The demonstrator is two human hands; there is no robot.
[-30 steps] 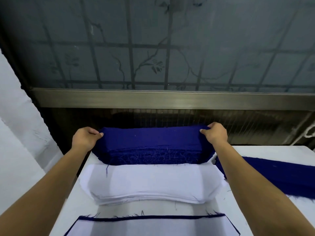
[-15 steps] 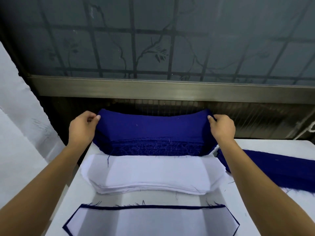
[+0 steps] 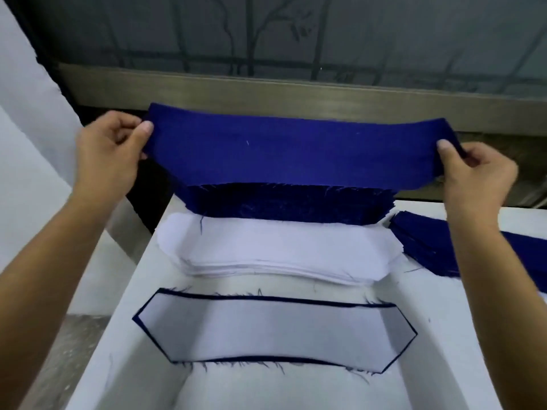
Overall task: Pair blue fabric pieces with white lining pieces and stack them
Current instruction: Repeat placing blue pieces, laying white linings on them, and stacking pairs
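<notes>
Blue piece, ends between fingers

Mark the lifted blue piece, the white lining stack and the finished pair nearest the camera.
lifted blue piece [image 3: 296, 155], head view, middle of its face.
white lining stack [image 3: 278, 247], head view, centre of the top sheet.
finished pair [image 3: 275, 329], head view, middle of the white lining on top.

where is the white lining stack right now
In the head view the white lining stack lies centrally, between the blue fabric stack behind it and the blue-edged paired piece nearer the person.
</notes>
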